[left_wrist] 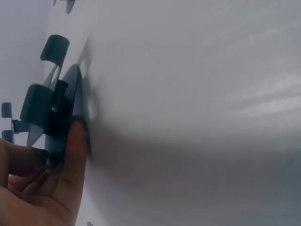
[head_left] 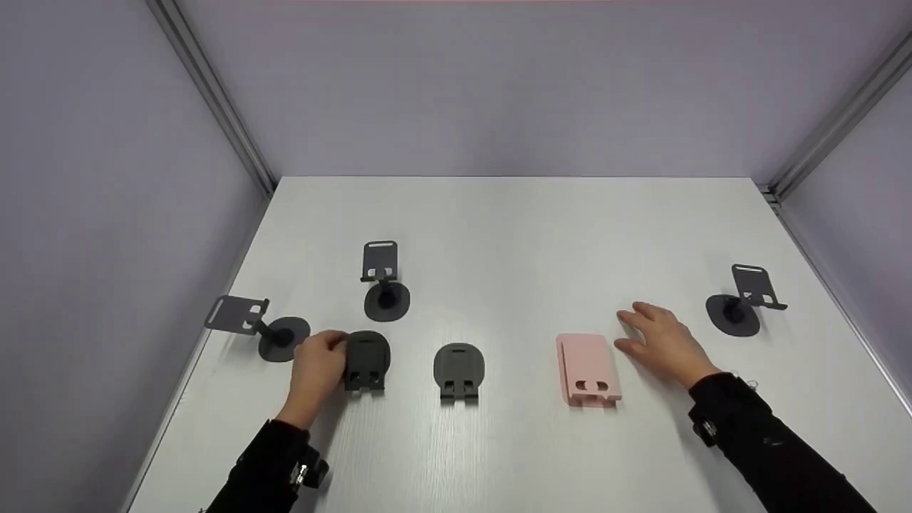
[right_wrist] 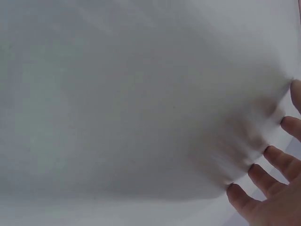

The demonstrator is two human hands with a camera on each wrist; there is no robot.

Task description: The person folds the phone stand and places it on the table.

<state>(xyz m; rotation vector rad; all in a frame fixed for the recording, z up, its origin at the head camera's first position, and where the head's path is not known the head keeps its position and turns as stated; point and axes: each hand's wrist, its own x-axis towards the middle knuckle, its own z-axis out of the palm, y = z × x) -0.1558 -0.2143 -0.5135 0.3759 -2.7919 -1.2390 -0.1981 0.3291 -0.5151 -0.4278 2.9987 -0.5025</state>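
Observation:
At the left of the head view, my left hand pinches the left edge of a folded dark phone stand. The left wrist view shows its thumb and fingers around the round base of the phone stand, with the two hooked lips facing the camera. My right hand has its fingers spread on or just above the table, right of a folded pink phone stand and apart from it. In the right wrist view, the fingertips of the right hand are at the white surface, holding nothing.
A folded grey phone stand lies mid-table. Unfolded grey phone stands stand at the left, the back left and the far right. Pale panels enclose the white table at the back and both sides.

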